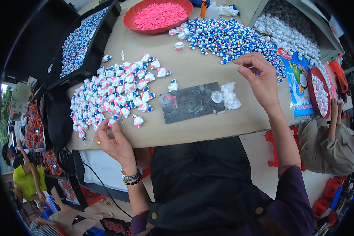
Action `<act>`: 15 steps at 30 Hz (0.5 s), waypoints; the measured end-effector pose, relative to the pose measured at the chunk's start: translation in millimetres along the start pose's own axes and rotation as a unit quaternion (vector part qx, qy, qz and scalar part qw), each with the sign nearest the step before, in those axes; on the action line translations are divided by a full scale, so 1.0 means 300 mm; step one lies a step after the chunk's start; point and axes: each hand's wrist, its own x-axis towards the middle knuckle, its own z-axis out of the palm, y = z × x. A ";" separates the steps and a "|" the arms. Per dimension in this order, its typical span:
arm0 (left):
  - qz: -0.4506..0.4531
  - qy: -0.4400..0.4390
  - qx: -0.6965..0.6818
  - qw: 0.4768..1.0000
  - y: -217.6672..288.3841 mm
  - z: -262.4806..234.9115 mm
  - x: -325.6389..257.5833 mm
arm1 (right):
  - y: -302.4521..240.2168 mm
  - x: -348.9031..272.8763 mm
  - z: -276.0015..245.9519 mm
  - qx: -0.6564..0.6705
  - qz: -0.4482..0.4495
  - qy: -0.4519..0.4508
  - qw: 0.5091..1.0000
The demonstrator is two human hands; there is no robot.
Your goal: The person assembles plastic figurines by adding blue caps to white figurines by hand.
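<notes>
My left hand [116, 143], with a ring on one finger, pinches a small white, blue and pink figurine [113, 120] at the front edge of a large pile of similar figurines [118, 88]. Over the near side of a heap of small blue-and-white pieces [224, 37], my right hand [261, 80] hovers with thumb and index finger slightly apart; nothing shows between them. A dark grey slab [192, 104] lies between my hands. It carries pink bits, a smear of clear material and a small clear round cap [216, 97]. Crumpled white tissue [230, 96] touches its right end.
A red bowl of pink pieces [129, 21] stands at the back. Black bins [53, 80] flank the table's left side. White pieces [289, 33] spill from a box at back right, near a blue printed sheet [297, 84]. Another person [330, 143] works at the right.
</notes>
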 end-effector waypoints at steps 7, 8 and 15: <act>0.060 0.014 0.076 0.995 0.029 -0.007 0.013 | 0.000 0.104 0.043 -0.064 -0.033 -0.050 0.996; 0.061 0.016 0.076 0.995 0.038 -0.011 0.020 | -0.003 0.144 0.067 -0.085 -0.050 -0.060 0.993; 0.238 -0.087 0.002 0.967 0.266 0.010 0.202 | 0.168 0.488 0.317 -0.263 -0.236 -0.050 0.934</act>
